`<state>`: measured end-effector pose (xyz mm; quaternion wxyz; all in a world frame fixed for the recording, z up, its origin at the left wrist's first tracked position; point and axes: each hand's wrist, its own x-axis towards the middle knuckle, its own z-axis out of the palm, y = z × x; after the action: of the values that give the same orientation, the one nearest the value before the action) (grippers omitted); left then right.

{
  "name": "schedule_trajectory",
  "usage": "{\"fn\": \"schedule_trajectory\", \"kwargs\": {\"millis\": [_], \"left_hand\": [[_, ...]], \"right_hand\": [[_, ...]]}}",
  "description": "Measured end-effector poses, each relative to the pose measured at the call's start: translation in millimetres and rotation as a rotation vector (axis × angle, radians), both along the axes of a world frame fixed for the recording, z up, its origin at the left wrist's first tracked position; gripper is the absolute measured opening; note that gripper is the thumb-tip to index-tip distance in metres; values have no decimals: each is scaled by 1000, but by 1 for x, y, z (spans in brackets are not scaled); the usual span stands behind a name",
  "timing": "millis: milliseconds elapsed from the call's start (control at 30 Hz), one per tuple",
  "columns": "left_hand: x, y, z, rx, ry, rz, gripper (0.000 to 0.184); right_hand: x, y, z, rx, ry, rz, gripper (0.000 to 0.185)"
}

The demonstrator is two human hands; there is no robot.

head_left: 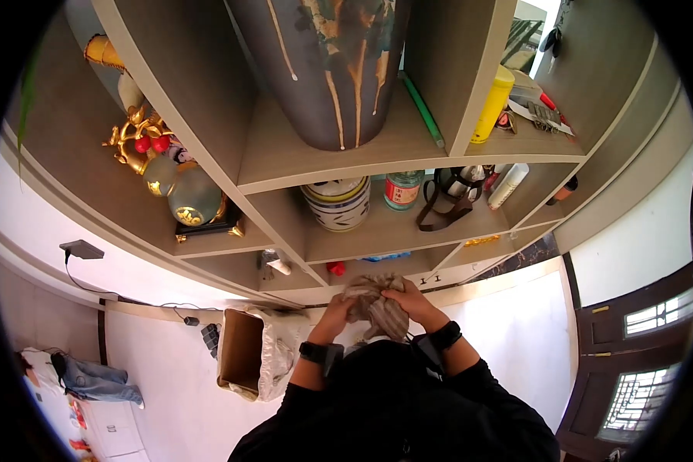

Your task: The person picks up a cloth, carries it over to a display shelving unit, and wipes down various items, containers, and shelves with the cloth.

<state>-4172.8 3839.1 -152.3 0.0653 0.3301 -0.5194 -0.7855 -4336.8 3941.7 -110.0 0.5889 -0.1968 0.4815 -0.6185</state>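
Observation:
A crumpled grey-brown striped cloth (pixel 387 312) is bunched up in front of my body, below the shelf unit. On its left side my left hand (pixel 334 318) is closed on the fabric. My right hand (pixel 416 303) grips it from the other side, thumb pressed against the folds. Part of the cloth hangs down between the two hands, and some fingertips are hidden by it. Both wrists wear dark bands.
Ahead stands a shelf unit (pixel 339 249) holding a large dark vase (pixel 335 77), a patterned ceramic jar (pixel 339 204), a glass bottle (pixel 403 190), a yellow canister (pixel 492 104) and a gourd ornament (pixel 195 197). An open box (pixel 241 350) sits on the floor at left.

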Motion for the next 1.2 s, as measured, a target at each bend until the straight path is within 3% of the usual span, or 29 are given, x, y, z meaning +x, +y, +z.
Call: {"fn": "schedule_trajectory", "kwargs": {"millis": [33,67,100,133,167,200,267,333,367,433,467,533,567,667,800,867,967,1200], "left_hand": [[1,-3,-1,207,59,138,32],[4,-5,5,208,57,135,32],[9,-7,14,-321,5,22,32],[13,-10,19,-851,-45,-100,33],[17,-15,1,-1143,-98,-13,37],[18,-23,-16,-1146,-96,-26,37],[11,-31,-8,51,347,395,37],[16,-25,41,-966,-40,134,26],[11,-23,59,-884,3,220,26],[5,-35,53,271,431,646,27],[6,-40,50,272,512,601,26],[4,-44,57,224,594,524,25],[2,-45,55,219,541,621,26],[0,-40,52,71,539,548,27],[1,-36,29,132,601,535,35],[-5,-29,32,100,541,495,39],[-18,-23,34,119,465,435,42],[-51,3,40,297,296,266,43]], "right_hand": [[-2,1,-7,2,0,0,31],[-6,2,-18,43,188,53,35],[-10,3,-29,83,373,104,39],[-11,4,-40,82,369,97,39],[-13,5,-47,101,511,100,38],[-13,7,-55,123,652,102,37],[-19,1,-41,159,782,160,33],[-28,-11,-22,201,913,214,29],[-28,-19,-11,152,1058,114,22],[-29,-35,13,50,1359,-143,17],[-26,-42,25,-8,1515,-294,18],[-17,-53,45,70,1461,-386,20],[-15,-59,50,127,1404,-459,23],[-10,-65,37,63,1341,-426,28],[-11,-64,10,26,1384,-441,31],[-19,-60,-2,-58,1805,-407,35],[-26,-48,-6,-77,1825,-415,39],[-108,10,-23,155,1781,-588,43]]}}
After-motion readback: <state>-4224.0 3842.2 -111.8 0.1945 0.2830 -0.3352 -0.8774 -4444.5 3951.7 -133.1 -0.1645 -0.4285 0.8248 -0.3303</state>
